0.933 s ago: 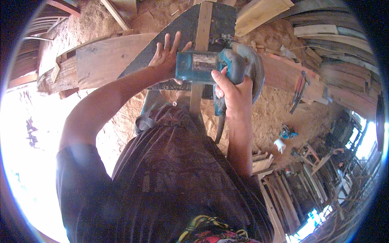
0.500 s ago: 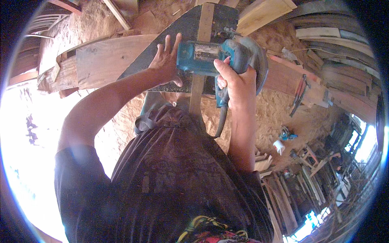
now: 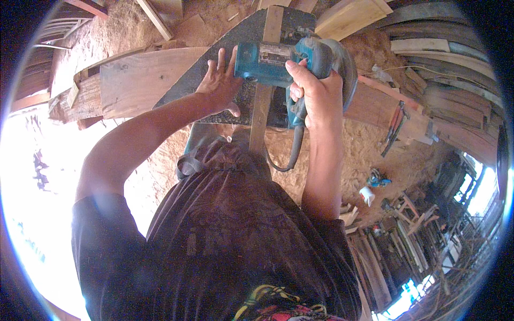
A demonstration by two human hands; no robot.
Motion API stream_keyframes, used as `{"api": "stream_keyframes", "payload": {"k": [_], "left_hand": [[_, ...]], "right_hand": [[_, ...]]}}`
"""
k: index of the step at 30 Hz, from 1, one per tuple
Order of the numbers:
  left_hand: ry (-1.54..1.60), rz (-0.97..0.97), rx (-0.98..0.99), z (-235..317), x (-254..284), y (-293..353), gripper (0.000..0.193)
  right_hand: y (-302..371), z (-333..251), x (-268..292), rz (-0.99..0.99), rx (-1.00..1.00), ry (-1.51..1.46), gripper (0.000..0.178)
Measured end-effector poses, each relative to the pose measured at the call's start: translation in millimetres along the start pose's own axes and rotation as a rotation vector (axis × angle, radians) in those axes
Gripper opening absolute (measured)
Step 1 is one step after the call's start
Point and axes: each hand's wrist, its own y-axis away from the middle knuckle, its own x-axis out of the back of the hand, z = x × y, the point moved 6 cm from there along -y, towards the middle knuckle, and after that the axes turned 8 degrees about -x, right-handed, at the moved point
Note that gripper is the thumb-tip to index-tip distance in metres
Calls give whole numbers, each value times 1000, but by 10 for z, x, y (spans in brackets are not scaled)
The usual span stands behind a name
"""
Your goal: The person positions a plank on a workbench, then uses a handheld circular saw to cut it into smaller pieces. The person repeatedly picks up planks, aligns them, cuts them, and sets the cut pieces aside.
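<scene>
My right hand (image 3: 316,99) is wrapped round the rear handle of a teal circular saw (image 3: 265,69), its thumb over the top near the trigger. The saw stands over a dark board (image 3: 184,83) and crosses a narrow wooden strip (image 3: 261,115) that runs from the board's far edge toward my body. The blade and its contact with the work are hidden. Flat on the dark board, just left of the motor housing, lies my left hand (image 3: 218,83), fingers spread; its fingertips are close to the housing. A black cord (image 3: 294,155) hangs from the saw's handle.
A wide brown plank (image 3: 139,80) lies beneath the dark board to the left. Red-handled pliers or cutters (image 3: 395,122) rest on wood at the right. Beyond them are a blue tool (image 3: 379,179) and a white container (image 3: 367,195) on the sawdust-covered ground. Timber is stacked around.
The saw and my right hand have shifted slightly away from my body and a little to the right. My left hand has stayed nearly in place.
</scene>
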Motion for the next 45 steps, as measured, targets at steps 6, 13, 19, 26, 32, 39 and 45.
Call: {"api": "stream_keyframes", "payload": {"k": [6,13,19,26,32,39,45], "left_hand": [[-12,-29,23,5,-6,-15,133],[-69,19,54,9,77,-18,145],[-40,-24,101,16,65,-24,150],[51,-12,119,-24,10,-54,154],[33,-35,127,-21,21,-57,155],[18,-56,129,-20,32,-51,155],[-2,-34,136,-48,22,-6,155]], "right_hand": [[-195,-81,-34,-18,38,4,22],[-587,-388,-144,-85,76,77,19],[-491,-528,89,-34,237,-3,15],[65,-728,986,136,302,113,20],[-33,-506,2037,440,328,488,27],[-185,-246,2814,675,346,910,46],[-187,-105,2909,731,411,1107,48]]}}
